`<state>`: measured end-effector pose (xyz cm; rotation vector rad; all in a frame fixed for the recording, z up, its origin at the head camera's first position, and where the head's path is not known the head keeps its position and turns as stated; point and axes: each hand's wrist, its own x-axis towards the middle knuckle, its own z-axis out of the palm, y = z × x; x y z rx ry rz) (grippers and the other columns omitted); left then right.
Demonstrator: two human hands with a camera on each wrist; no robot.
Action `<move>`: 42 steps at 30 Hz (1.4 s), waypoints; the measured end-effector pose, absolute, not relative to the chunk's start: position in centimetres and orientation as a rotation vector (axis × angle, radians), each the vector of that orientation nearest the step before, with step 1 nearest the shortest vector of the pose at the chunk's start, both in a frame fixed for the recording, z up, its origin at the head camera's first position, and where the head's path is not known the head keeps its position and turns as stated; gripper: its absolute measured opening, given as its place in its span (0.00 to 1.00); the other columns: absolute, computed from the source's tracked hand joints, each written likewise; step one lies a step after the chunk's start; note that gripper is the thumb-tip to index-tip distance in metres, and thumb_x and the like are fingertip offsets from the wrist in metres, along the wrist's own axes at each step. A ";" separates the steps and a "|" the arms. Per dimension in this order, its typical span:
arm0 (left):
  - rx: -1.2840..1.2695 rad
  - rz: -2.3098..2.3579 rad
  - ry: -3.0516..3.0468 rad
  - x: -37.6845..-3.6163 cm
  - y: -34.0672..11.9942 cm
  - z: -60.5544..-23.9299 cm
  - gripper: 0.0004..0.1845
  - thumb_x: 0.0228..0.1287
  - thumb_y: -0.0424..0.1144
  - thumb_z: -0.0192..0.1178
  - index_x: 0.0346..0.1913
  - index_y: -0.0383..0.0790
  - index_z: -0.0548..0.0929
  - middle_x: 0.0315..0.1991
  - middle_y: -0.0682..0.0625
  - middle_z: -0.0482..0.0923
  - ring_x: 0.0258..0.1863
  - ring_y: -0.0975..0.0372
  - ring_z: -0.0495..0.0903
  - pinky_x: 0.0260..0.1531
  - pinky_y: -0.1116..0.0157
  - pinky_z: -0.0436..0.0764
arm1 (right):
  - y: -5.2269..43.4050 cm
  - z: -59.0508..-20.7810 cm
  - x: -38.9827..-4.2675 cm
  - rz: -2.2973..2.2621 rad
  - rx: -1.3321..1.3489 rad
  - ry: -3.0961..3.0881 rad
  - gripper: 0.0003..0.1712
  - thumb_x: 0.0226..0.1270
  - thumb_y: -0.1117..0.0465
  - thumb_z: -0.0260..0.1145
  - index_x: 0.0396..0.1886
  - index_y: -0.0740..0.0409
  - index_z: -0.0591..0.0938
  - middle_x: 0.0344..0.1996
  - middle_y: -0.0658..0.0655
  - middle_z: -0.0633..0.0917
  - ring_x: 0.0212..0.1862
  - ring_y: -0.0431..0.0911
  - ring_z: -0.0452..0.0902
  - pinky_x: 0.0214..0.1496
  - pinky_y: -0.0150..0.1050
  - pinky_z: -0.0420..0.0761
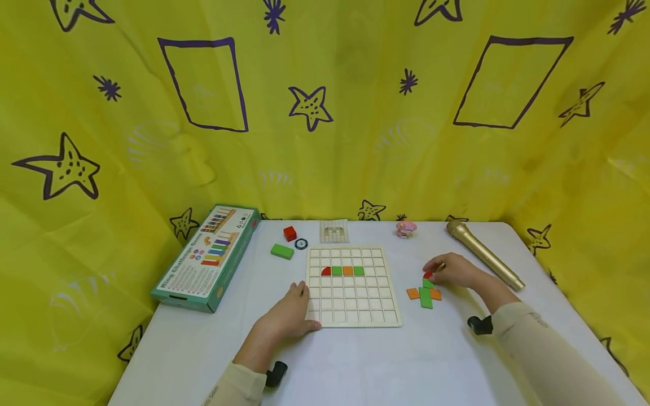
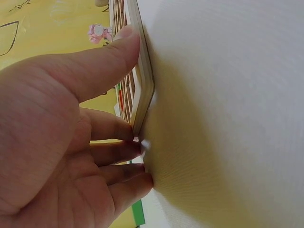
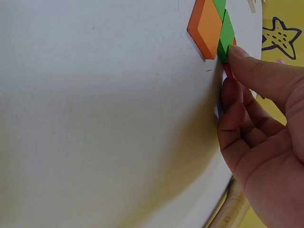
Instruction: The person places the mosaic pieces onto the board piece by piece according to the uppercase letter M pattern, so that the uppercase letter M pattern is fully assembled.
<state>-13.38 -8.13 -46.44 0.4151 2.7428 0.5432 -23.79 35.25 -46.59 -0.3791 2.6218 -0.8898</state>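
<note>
Right hand [image 1: 452, 270] fingers [image 3: 237, 61] pinch the red piece [image 1: 428, 276]; left hand [image 1: 289, 316] fingers lie straight against the grid board [image 1: 352, 318].

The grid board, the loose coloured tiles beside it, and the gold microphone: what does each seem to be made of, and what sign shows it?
Grid board: probably pale unpainted wood, matt; its edge looks like bare wood in the left wrist view.
Coloured tiles: flat pieces in a solid matt coat of orange or green, likely painted wood, possibly plastic.
Gold microphone: smooth, slightly shiny gold surface, metal or metallic-painted plastic; the look leaves it open.
</note>
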 end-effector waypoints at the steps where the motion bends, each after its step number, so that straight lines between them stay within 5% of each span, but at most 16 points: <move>1: 0.413 0.546 2.739 -13.3 -8.1 -46.5 0.51 0.59 0.51 0.73 0.73 0.21 0.59 0.76 0.31 0.55 0.76 0.41 0.53 0.70 0.50 0.64 | 35.3 -46.6 -23.7 -0.886 -0.373 2.617 0.13 0.63 0.67 0.70 0.47 0.64 0.87 0.41 0.55 0.86 0.40 0.48 0.75 0.43 0.41 0.77; 21: 0.389 0.522 2.755 -13.3 -8.0 -46.7 0.51 0.58 0.51 0.73 0.73 0.22 0.61 0.76 0.33 0.56 0.76 0.42 0.53 0.69 0.50 0.66 | 34.4 -46.2 -23.7 -0.847 -0.390 2.621 0.05 0.61 0.67 0.73 0.35 0.61 0.84 0.30 0.51 0.83 0.35 0.46 0.73 0.38 0.40 0.74; 31: 0.388 0.506 2.762 -13.4 -8.0 -46.6 0.52 0.59 0.52 0.73 0.74 0.23 0.59 0.76 0.33 0.55 0.76 0.43 0.53 0.69 0.51 0.65 | 33.7 -45.7 -24.1 -0.824 -0.439 2.692 0.10 0.66 0.67 0.68 0.46 0.64 0.86 0.37 0.54 0.84 0.38 0.48 0.73 0.40 0.41 0.76; 42: 0.382 0.525 2.754 -13.3 -7.9 -46.4 0.52 0.58 0.50 0.74 0.73 0.22 0.60 0.76 0.33 0.56 0.76 0.42 0.53 0.69 0.51 0.65 | 32.4 -45.3 -24.2 -0.917 -0.337 2.694 0.05 0.68 0.65 0.66 0.40 0.63 0.81 0.33 0.54 0.82 0.37 0.48 0.74 0.40 0.39 0.76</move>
